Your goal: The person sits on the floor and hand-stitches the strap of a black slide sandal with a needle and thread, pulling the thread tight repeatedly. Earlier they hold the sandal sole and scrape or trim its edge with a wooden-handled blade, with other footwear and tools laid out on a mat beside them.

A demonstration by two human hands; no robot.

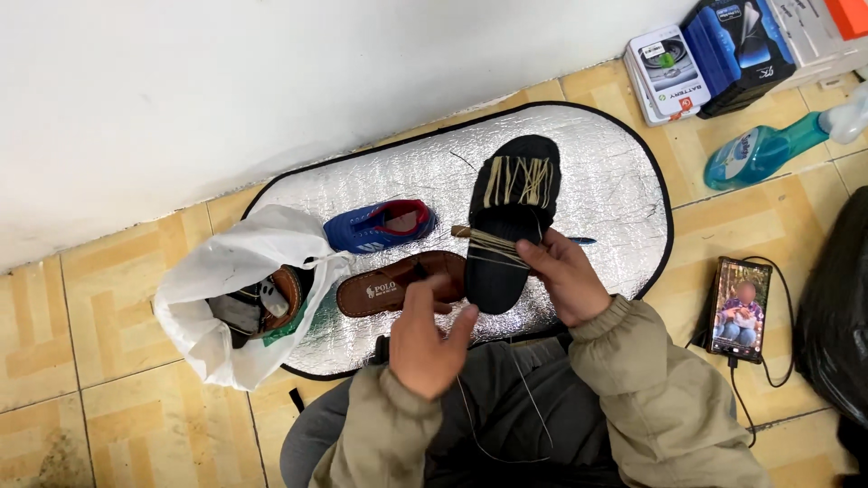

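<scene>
A black shoe sole (508, 226) stood lengthwise at frame centre, toe pointing up-frame, crossed by tan thread (519, 181) stitches near the toe; loose thread strands trailed down toward the lower centre.

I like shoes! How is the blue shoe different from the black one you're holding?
The blue shoe lies untouched on the silver mat; the black shoe is held by the right hand. The blue shoe has red inside; the black shoe has pale thread stitched across it. The blue shoe looks smaller. Both sit over the mat.

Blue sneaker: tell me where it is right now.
In the head view, the blue sneaker lies on the silver mat, left of the black shoe, above the brown sandal and beside the white bag.
</scene>
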